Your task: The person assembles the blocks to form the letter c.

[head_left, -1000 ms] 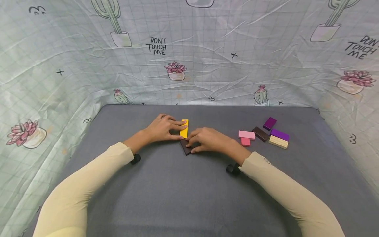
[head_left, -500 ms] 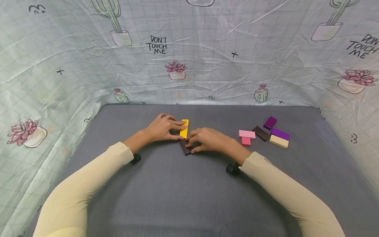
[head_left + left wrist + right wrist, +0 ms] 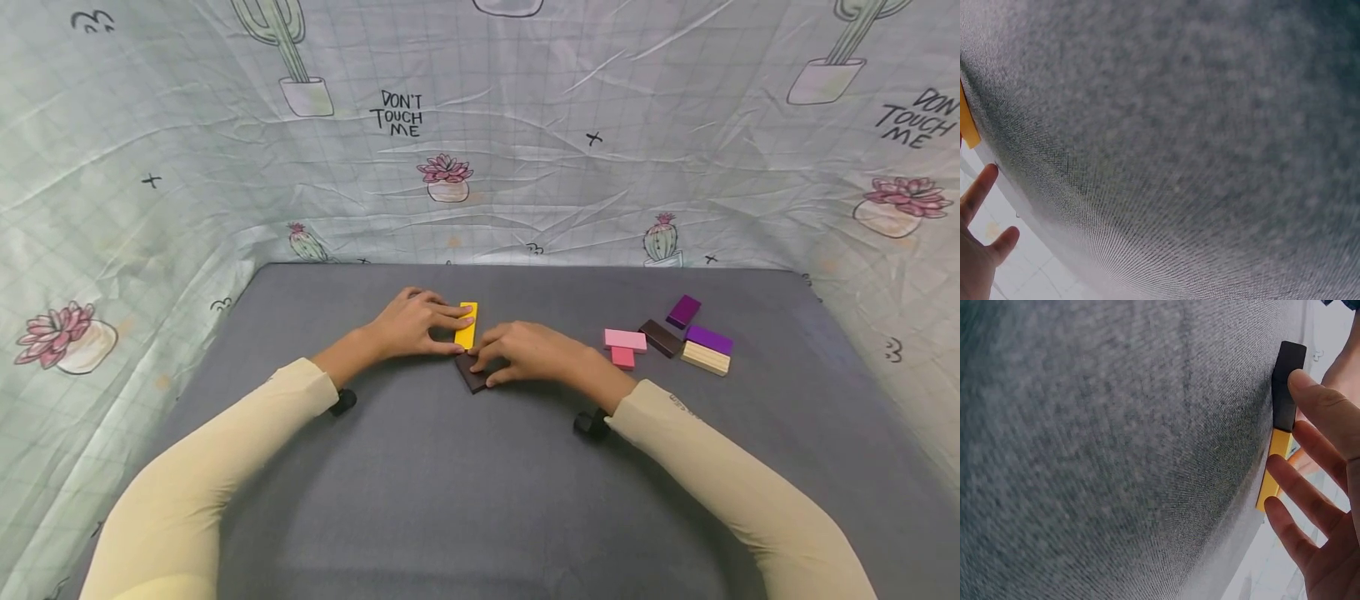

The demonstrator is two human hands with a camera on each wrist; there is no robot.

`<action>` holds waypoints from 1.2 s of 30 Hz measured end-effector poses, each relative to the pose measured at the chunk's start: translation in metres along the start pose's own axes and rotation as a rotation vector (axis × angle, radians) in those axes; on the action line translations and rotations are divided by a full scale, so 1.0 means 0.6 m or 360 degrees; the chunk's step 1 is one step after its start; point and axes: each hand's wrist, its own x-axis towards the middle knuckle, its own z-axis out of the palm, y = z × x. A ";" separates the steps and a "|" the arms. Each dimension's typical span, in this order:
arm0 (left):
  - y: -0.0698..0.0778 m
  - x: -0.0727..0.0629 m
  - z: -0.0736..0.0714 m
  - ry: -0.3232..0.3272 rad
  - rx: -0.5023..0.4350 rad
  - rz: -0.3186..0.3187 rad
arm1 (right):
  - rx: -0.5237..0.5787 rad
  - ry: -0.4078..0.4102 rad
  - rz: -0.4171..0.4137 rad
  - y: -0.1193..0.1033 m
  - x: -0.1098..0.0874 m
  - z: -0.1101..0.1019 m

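Note:
In the head view, a yellow block lies flat on the table, its near end against a dark brown block. My left hand lays extended fingers over the yellow block, the thumb at its near corner. Two other left fingers stretch past the block in the left wrist view. With bent fingers and thumb, my right hand holds the dark brown block, covering its right part. The right wrist view shows the two blocks end to end, the right thumb on the dark one.
On the right lie a light pink block, a small coral-pink block, another dark brown block, a dark purple block, a violet block and a pale wooden block. A patterned curtain surrounds the grey table.
Almost nothing differs. The dark brown block's near end has shifted very slightly right with the right hand; the left hand and the yellow block keep their places.

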 end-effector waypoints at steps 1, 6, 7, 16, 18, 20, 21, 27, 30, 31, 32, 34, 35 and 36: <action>0.000 0.000 0.000 0.0002 -0.0002 -0.0001 | 0.0001 0.0004 -0.0006 0.000 0.000 0.000; 0.002 -0.001 0.000 0.0004 0.0000 0.0000 | -0.0011 0.0024 -0.0038 0.001 -0.001 0.000; 0.002 -0.001 0.000 0.0000 0.0004 -0.0003 | -0.0018 0.0027 -0.0045 0.002 -0.001 0.000; 0.003 -0.003 0.003 -0.0016 0.0019 -0.0025 | -0.0049 0.0065 -0.0115 0.006 -0.007 0.003; 0.004 -0.003 0.002 -0.0018 0.0019 -0.0028 | -0.0052 0.0078 -0.0129 0.007 -0.007 0.002; 0.003 -0.003 0.001 -0.0020 0.0019 -0.0027 | -0.0055 0.0081 -0.0139 0.007 -0.008 0.002; 0.003 -0.003 0.001 -0.0019 0.0021 -0.0024 | -0.0056 0.0079 -0.0144 0.008 -0.008 0.002; 0.004 -0.001 -0.001 -0.0021 0.0019 -0.0029 | -0.0098 0.0041 -0.0156 0.011 -0.007 -0.001; 0.005 0.000 -0.002 -0.0026 0.0017 -0.0030 | -0.0103 0.0034 -0.0163 0.012 -0.006 -0.003; 0.005 -0.001 -0.002 -0.0028 0.0016 -0.0031 | -0.0102 0.0035 -0.0165 0.012 -0.006 -0.002; 0.005 -0.001 -0.002 -0.0030 0.0016 -0.0032 | -0.0096 0.0035 -0.0166 0.012 -0.006 -0.002; 0.005 -0.001 -0.001 -0.0034 0.0017 -0.0035 | -0.0085 0.0041 -0.0172 0.012 -0.006 -0.001; 0.005 -0.002 -0.001 -0.0034 0.0018 -0.0036 | -0.0085 0.0044 -0.0177 0.012 -0.006 -0.001; 0.005 -0.002 -0.001 -0.0034 0.0017 -0.0037 | -0.0087 0.0049 -0.0183 0.012 -0.006 0.000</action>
